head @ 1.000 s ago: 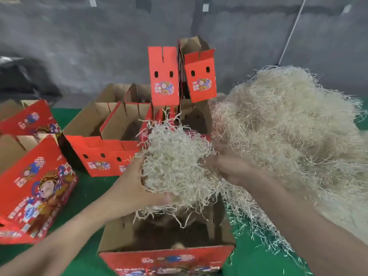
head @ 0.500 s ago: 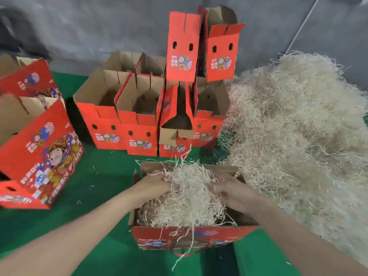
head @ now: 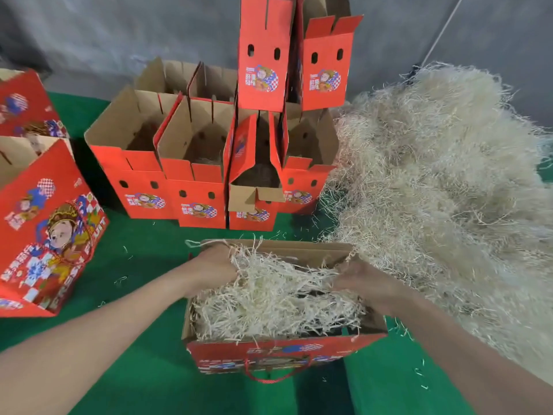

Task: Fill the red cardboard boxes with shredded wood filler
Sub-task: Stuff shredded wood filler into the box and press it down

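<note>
- Left hand (head: 215,269) clutches filler (head: 269,301); right hand (head: 363,284) is blurred, so I cannot tell its hold
- Strands round both hands may cling and spill over the box (head: 278,350) rim beside them

The box (head: 269,351) at six o'clock is corrugated cardboard, smooth printed red outside and raw matt brown inside, with a twisted red cord handle (head: 269,381). The wood filler (head: 269,298) in it is pale, dry and wiry, like the heap (head: 443,181) at three o'clock. The green covering (head: 143,253) underneath looks like matt, felt-like cloth.
</note>
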